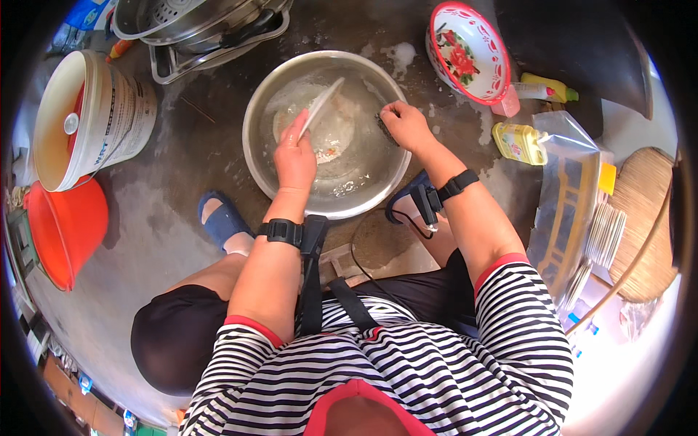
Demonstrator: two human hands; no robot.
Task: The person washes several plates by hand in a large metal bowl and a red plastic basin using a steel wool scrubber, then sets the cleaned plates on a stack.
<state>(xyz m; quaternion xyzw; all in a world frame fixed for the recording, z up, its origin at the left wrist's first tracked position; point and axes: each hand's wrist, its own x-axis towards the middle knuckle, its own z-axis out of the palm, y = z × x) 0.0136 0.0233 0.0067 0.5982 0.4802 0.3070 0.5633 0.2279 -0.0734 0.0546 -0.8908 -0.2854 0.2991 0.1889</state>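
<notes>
A wide metal basin (254,163) with cloudy water stands on the wet floor between my feet. My left hand (296,161) grips a white plate (322,109) by its edge, tilted steeply above the water. At the basin's right rim, my right hand (407,126) is closed on a dark scouring pad (384,129), apart from the plate. Beneath the water is a pale round shape (342,131), perhaps another dish; small orange bits lie near it.
Metal pots (196,36) stand at far left, near a white bucket (134,116) and a red bucket (87,225). At right are a red-rimmed enamel bowl (496,54), a yellow bottle (518,144) and stacked plates (605,231) by a woven seat (646,225).
</notes>
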